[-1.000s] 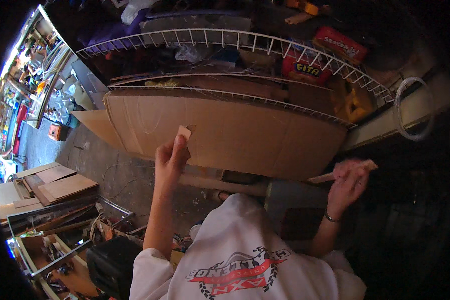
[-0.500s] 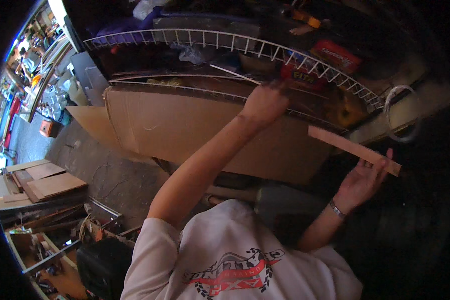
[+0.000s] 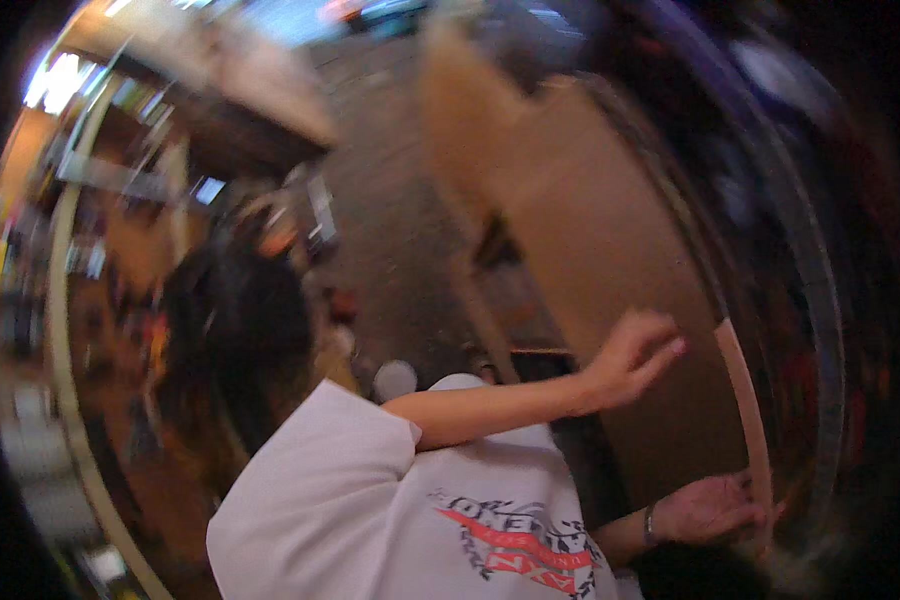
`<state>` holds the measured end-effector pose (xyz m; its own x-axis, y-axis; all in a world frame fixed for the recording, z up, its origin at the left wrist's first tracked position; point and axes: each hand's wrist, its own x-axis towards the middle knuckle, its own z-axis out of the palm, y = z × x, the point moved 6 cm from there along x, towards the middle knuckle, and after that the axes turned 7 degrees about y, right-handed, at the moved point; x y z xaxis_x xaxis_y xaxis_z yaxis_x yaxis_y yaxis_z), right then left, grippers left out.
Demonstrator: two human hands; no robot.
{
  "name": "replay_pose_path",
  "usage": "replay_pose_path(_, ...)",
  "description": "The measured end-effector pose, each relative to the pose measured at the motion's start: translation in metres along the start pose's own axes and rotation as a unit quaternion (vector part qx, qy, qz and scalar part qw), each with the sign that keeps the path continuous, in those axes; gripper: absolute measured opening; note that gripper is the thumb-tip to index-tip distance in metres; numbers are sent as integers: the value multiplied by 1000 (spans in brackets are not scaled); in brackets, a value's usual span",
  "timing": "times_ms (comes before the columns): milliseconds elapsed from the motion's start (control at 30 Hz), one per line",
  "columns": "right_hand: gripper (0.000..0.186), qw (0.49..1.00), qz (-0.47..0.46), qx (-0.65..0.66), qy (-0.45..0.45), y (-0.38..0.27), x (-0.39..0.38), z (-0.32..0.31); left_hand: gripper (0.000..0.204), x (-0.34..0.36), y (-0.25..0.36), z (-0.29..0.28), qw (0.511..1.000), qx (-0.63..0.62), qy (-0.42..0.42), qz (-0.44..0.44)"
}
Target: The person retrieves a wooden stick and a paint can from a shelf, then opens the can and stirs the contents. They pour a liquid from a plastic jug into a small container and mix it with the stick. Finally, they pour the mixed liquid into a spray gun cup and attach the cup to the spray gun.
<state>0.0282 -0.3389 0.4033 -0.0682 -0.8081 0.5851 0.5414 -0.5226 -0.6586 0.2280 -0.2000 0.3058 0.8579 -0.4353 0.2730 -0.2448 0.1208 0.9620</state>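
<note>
While brown cardboard [image 3: 595, 190] sits right of centre, left hand [image 3: 630, 365] hangs in front of it, fingers loosely parted; farther right, right hand [image 3: 703, 508], blurred, pinches lower end of pale strip [image 3: 743, 405], near cardboard's right edge.

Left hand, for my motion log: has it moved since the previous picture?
Yes: the left hand drew back from the far edge of the brown cardboard.

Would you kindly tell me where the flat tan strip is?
In the head view, the flat tan strip is toward the right, in the right hand, beside the brown cardboard.
</note>
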Motion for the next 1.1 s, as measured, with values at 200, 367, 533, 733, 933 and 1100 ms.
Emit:
replay_pose_path(200,16,821,-122,145,-539,27,-154,149,45,-62,-6,-111,896,-416,137,-76)
replay_pose_path(367,26,681,-233,178,-671,29,-267,180,26,-131,5,-220,842,-361,400,25)
replay_pose_path(533,32,520,122,182,-826,50,-342,233,16,-234,17,-277,777,-179,599,77)
replay_pose_path(733,45,216,97,238,-942,-39,-427,211,24,-313,23,-269,687,-68,721,63)
replay_pose_path(933,26,166,8,224,-960,-89,-478,144,33,-389,11,-248,554,-60,829,-45)
replay_pose_path(1100,15,237,20,219,-946,-74,-499,112,26,-438,-5,-223,563,16,825,-49)
